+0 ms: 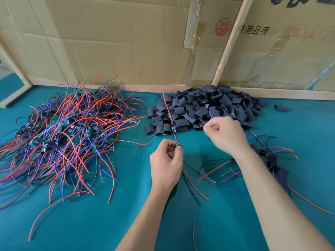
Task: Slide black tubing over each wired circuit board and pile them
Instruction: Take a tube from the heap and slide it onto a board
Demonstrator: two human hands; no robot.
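A worker's left hand (167, 156) pinches a small green wired circuit board (179, 145) between thumb and fingertips above the teal counter (90, 223), its red, blue and black leads trailing down and back from the fingers, apparently held clear so a sleeve can be slid on. A second board (173, 129) hangs just beyond on a red wire; whether it is joined to the first is hard to tell. To the right of those fingers, the right hand (223, 133) is motion-blurred at the near edge of the heap of black tubing pieces (208, 107), fingers curled; whether they hold a piece cannot be made out. Behind the right forearm lies a small pile of sleeved boards (272, 160), partly hidden by the arm. Far to the left of the fingers sits the tangled heap of unsleeved wired boards (68, 129), its left side cut off by the frame. Cardboard sheets (117, 42) wall the back
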